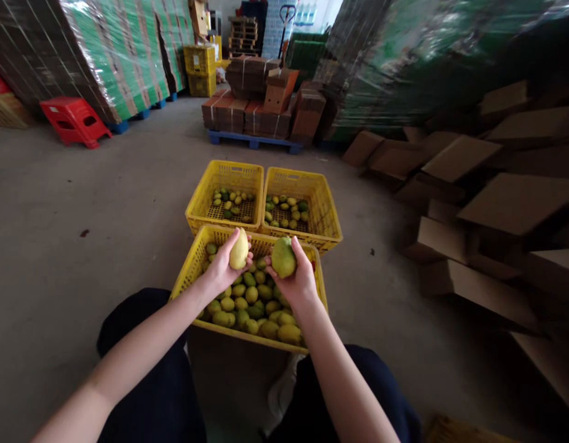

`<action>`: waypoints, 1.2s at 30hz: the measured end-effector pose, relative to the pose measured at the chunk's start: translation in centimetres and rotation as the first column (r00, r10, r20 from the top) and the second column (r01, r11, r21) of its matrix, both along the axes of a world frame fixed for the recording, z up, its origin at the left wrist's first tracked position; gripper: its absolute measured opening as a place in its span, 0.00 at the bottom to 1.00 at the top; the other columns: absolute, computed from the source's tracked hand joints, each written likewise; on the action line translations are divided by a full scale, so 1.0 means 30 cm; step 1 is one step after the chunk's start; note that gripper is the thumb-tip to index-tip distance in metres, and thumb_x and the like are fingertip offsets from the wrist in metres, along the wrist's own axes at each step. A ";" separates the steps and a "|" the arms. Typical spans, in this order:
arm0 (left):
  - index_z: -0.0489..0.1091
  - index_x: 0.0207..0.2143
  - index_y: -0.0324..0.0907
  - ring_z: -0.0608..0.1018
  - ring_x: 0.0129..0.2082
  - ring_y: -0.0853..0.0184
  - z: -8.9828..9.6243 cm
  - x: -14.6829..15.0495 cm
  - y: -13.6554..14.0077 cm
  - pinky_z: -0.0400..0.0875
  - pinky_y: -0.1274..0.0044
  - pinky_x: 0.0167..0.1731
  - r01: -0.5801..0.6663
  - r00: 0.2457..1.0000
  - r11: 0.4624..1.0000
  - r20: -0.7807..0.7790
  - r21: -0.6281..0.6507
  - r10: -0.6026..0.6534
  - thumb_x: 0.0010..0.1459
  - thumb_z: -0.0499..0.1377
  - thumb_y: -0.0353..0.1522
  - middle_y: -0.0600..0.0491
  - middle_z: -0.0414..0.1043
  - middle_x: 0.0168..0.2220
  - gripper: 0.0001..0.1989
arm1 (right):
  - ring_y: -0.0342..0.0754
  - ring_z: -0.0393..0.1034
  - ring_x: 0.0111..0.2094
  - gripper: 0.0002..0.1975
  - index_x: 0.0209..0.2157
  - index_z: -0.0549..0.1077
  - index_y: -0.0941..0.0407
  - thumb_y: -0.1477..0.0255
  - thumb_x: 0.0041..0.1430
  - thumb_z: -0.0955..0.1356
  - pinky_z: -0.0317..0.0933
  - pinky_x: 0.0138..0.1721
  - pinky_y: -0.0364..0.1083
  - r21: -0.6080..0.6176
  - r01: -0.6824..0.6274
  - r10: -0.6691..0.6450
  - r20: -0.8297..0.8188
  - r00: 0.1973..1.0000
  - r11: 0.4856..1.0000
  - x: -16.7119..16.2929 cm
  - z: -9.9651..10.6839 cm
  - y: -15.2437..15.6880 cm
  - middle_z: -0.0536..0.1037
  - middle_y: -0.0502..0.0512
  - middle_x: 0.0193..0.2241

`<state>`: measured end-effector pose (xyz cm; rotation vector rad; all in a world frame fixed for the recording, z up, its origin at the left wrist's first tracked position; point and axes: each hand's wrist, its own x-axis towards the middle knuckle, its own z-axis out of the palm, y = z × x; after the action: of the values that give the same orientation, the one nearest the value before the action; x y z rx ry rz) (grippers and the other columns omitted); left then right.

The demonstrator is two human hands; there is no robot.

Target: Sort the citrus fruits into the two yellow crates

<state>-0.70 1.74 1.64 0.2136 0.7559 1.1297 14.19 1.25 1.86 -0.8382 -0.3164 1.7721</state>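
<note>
Left hand (pixel 223 263), mine: fingers curled round one yellow lemon (pixel 239 250). Right hand (pixel 299 280), mine: fingers half-closed about one green lemon (pixel 283 257). Both lemons above the front crate (pixel 250 337), yellow, holding many loose lemons (pixel 251 295). Behind: two yellow crates (pixel 325 212), fewer lemons.

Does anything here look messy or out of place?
Yes: the cardboard boxes to the right lie jumbled at odd angles, unlike the strapped stacks on the blue pallet. A dark speck lies on the floor, left of the crates.
</note>
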 end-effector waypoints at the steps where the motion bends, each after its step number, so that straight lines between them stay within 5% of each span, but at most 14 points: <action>1: 0.71 0.31 0.36 0.72 0.19 0.74 -0.003 0.002 0.004 0.68 0.83 0.18 -0.034 0.998 0.999 -0.051 -0.013 0.033 0.61 0.57 0.40 0.54 0.69 0.23 0.14 | 0.43 0.69 0.19 0.15 0.26 0.70 0.55 0.58 0.52 0.70 0.57 0.13 0.38 0.005 -0.003 0.003 -0.008 1.000 1.000 0.000 0.000 0.000 0.74 0.48 0.19; 8: 0.72 0.34 0.34 0.74 0.21 0.71 -0.030 0.011 0.022 0.72 0.80 0.21 -0.023 0.999 0.998 0.039 -0.064 0.026 0.66 0.50 0.40 0.50 0.72 0.25 0.19 | 0.45 0.72 0.24 0.14 0.26 0.72 0.54 0.58 0.54 0.70 0.71 0.27 0.43 -0.109 0.079 -0.080 -0.009 0.997 0.991 -0.025 -0.008 0.012 0.76 0.50 0.20; 17: 0.69 0.31 0.38 0.70 0.17 0.75 -0.003 -0.003 0.013 0.69 0.85 0.16 -0.028 1.000 0.996 -0.013 -0.080 0.028 0.63 0.55 0.37 0.54 0.70 0.23 0.12 | 0.43 0.70 0.19 0.09 0.29 0.72 0.56 0.65 0.52 0.70 0.65 0.17 0.40 -0.171 0.013 -0.009 0.024 1.000 0.985 -0.011 0.003 -0.003 0.76 0.50 0.21; 23: 0.73 0.32 0.34 0.74 0.19 0.73 0.001 -0.003 0.009 0.71 0.83 0.19 0.040 0.999 0.999 -0.008 -0.006 -0.040 0.63 0.52 0.39 0.50 0.73 0.23 0.17 | 0.44 0.70 0.20 0.12 0.26 0.71 0.56 0.62 0.57 0.65 0.68 0.20 0.41 -0.211 0.066 -0.070 -0.009 0.998 0.975 -0.014 -0.010 0.004 0.77 0.54 0.20; 29: 0.73 0.41 0.35 0.75 0.20 0.71 -0.008 -0.004 0.014 0.72 0.83 0.20 0.104 0.993 0.994 0.044 0.035 -0.105 0.65 0.50 0.36 0.50 0.75 0.26 0.16 | 0.45 0.72 0.21 0.12 0.30 0.75 0.57 0.63 0.58 0.66 0.70 0.23 0.44 -0.127 0.029 -0.029 0.003 1.000 0.992 -0.022 -0.021 0.006 0.80 0.52 0.24; 36: 0.73 0.35 0.36 0.73 0.19 0.75 -0.017 -0.012 0.018 0.70 0.85 0.19 0.068 0.996 0.995 0.046 0.079 -0.072 0.58 0.59 0.35 0.53 0.73 0.25 0.10 | 0.43 0.70 0.20 0.14 0.30 0.76 0.60 0.61 0.52 0.70 0.64 0.18 0.39 -0.110 -0.028 0.027 -0.010 1.000 0.994 -0.014 -0.006 0.002 0.79 0.53 0.24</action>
<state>-1.05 2.28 1.12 0.2747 0.6579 1.0943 13.78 1.32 1.67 -0.9079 -0.2273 1.8309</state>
